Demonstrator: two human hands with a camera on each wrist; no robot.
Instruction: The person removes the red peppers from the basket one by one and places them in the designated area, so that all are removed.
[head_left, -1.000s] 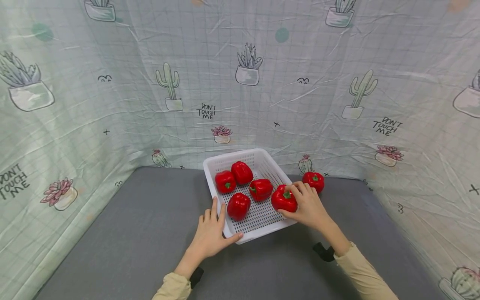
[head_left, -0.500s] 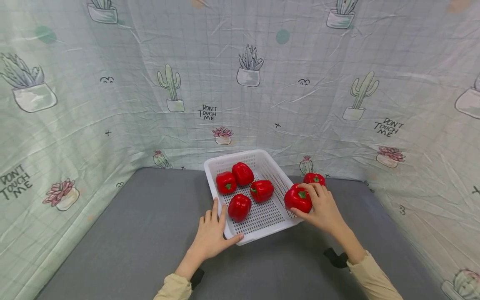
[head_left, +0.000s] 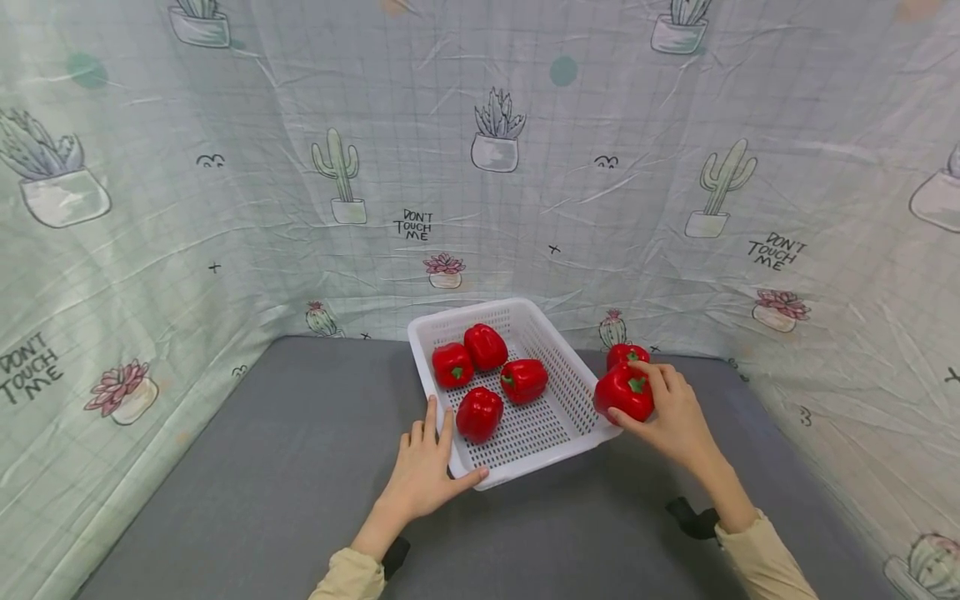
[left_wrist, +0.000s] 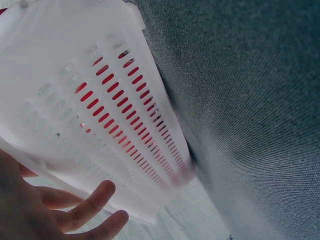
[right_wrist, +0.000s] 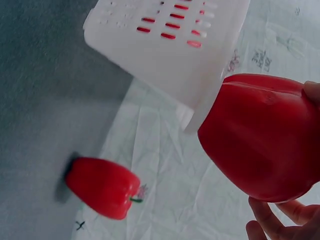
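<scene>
My right hand grips a red bell pepper between thumb and fingers, just off the right rim of a white perforated basket. In the right wrist view this held pepper hangs in the air beside the basket's outer wall. With fingers spread, my left hand rests along the basket's near left rim. The left wrist view shows that hand's fingers against the basket side. Several red peppers lie inside, among them one near the front and one on its side.
Another red bell pepper lies on the grey table behind the held one, right of the basket. A pale curtain printed with cactus drawings hangs around the back and both sides.
My right hand has carried the bell pepper rightward, from over the basket's right part to just outside its rim. The left hand and the basket have stayed in place.
</scene>
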